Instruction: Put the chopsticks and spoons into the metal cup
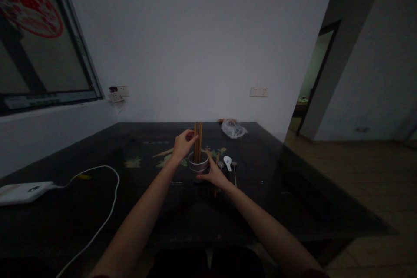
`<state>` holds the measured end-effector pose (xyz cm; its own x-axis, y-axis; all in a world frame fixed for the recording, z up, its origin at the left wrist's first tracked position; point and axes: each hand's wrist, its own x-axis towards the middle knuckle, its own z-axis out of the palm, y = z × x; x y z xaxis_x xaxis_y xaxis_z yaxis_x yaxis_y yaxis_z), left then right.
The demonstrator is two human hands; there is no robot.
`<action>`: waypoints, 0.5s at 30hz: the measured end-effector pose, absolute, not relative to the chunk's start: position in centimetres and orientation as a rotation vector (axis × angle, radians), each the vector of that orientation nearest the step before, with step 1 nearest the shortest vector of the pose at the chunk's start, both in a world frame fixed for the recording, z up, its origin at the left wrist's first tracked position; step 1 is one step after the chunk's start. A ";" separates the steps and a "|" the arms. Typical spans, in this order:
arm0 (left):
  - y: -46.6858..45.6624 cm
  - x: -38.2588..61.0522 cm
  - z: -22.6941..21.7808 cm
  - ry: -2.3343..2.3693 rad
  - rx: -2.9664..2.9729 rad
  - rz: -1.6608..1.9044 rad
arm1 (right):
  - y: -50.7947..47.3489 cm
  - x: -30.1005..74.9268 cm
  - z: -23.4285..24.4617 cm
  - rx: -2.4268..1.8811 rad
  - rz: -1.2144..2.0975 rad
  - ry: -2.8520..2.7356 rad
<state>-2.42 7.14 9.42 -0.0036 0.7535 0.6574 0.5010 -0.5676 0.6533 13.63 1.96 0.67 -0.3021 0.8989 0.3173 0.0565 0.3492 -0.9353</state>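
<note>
A round metal cup (pixel 198 167) is in the middle of the view, over the dark table. Several wooden chopsticks (pixel 198 143) stand upright in it. My left hand (pixel 184 143) is closed at the upper part of the chopsticks, thumb and fingertips against them. Around the cup's right side and lower front curls my right hand (pixel 213 174), holding it. Just right of that hand lie a white soup spoon (pixel 227 163), a metal spoon (pixel 234 173) and another metal spoon (pixel 220 165) partly behind the hand. One more chopstick (pixel 217 157) lies beside them, partly covered by my right hand.
The black table (pixel 137 208) reaches to the wall. A clear plastic bag (pixel 233 129) lies at its far edge. On the left, a white device (pixel 26 193) trails a white cable (pixel 114 200) over the front edge. A dark long object (pixel 308 193) rests on the right.
</note>
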 end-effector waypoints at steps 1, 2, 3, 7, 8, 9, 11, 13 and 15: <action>7.0 -2.4 9.4 1.320 2.028 1.606 | 1.9 13.7 0.8 -0.880 1.087 -1.652; 6.7 -2.5 9.5 1.322 2.017 1.612 | 1.8 13.8 0.8 -0.888 1.085 -1.658; 6.5 -2.5 9.5 1.325 2.005 1.622 | 1.8 13.9 0.9 -0.889 1.089 -1.663; 5.4 -2.9 9.3 1.312 1.944 1.691 | 1.9 14.1 1.0 -0.840 1.113 -1.677; 5.1 -3.0 9.0 1.299 1.920 1.703 | 2.0 14.2 0.9 -0.830 1.114 -1.677; 4.8 -3.1 8.6 1.282 1.891 1.709 | 2.1 14.2 0.9 -0.823 1.116 -1.677; 4.3 -3.4 7.5 1.239 1.816 1.710 | 2.3 14.3 0.8 -0.812 1.119 -1.678; 3.8 -3.8 6.2 1.206 1.728 1.710 | 2.5 14.6 0.7 -0.819 1.117 -1.682; 3.4 -4.1 5.1 1.195 1.655 1.718 | 2.7 15.1 0.7 -0.842 1.118 -1.691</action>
<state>-4.11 3.35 5.06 -0.1629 0.8186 0.5508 0.2315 -0.5110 0.8279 15.08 2.67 0.74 -0.3515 0.8814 0.3155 0.0552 0.3560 -0.9329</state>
